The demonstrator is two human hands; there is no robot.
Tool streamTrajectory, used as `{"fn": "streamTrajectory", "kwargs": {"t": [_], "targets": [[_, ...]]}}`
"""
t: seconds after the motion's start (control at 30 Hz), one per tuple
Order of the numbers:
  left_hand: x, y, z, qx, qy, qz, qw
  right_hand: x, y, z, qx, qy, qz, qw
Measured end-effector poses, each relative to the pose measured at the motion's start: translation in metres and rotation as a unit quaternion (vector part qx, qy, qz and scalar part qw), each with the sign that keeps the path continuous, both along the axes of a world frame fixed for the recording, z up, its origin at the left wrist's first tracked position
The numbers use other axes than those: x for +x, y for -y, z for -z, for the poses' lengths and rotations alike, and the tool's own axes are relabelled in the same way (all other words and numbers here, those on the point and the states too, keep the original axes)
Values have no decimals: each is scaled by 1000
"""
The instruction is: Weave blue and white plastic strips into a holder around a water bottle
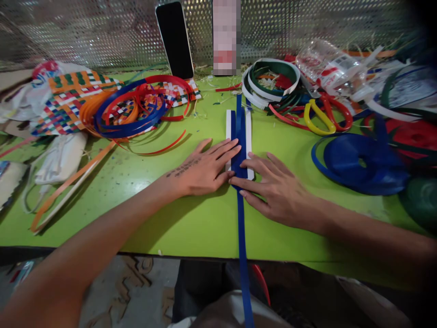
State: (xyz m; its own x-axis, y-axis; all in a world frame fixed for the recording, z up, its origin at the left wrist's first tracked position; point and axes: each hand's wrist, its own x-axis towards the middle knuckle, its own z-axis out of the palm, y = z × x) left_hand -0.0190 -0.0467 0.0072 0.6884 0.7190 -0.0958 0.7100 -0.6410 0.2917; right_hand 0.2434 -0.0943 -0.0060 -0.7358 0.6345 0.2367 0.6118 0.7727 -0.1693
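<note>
Several flat blue strips (241, 136) lie side by side on the green table, edged by white strips (250, 136) on both sides. One long blue strip (241, 228) runs from them toward me and hangs over the table's front edge. My left hand (208, 166) lies flat from the left, fingers stretched over the white and blue strips. From the right, my right hand (269, 182) rests its spread fingertips on the blue strips near their lower end. The fingertips of both hands almost meet there.
On the left are coiled orange, red and blue strips (129, 130), multicoloured woven pieces (68, 102) and a white power strip (61, 157). To the right lie yellow-and-red-handled scissors (319, 117), a blue roll (362, 157) and a plastic bottle (332, 68). A phone (175, 41) leans at the back.
</note>
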Motion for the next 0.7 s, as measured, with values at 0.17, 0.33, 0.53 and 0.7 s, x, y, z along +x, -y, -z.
{"fn": "streamTrajectory", "kwargs": {"t": [0.17,0.33,0.53,0.7], "targets": [[0,0,-1,-4,-8,-10,1000,0,-1,2,-7,-12,-4,1000],[1,-2,-1,-13,-19,-13,1000,1,-3,5,-7,-9,-5,1000],[4,-2,-2,-26,-47,-24,998,0,-6,8,-1,-6,-3,1000],[5,-8,-8,-56,-53,-34,996,-2,-8,5,3,-8,-15,1000]]}}
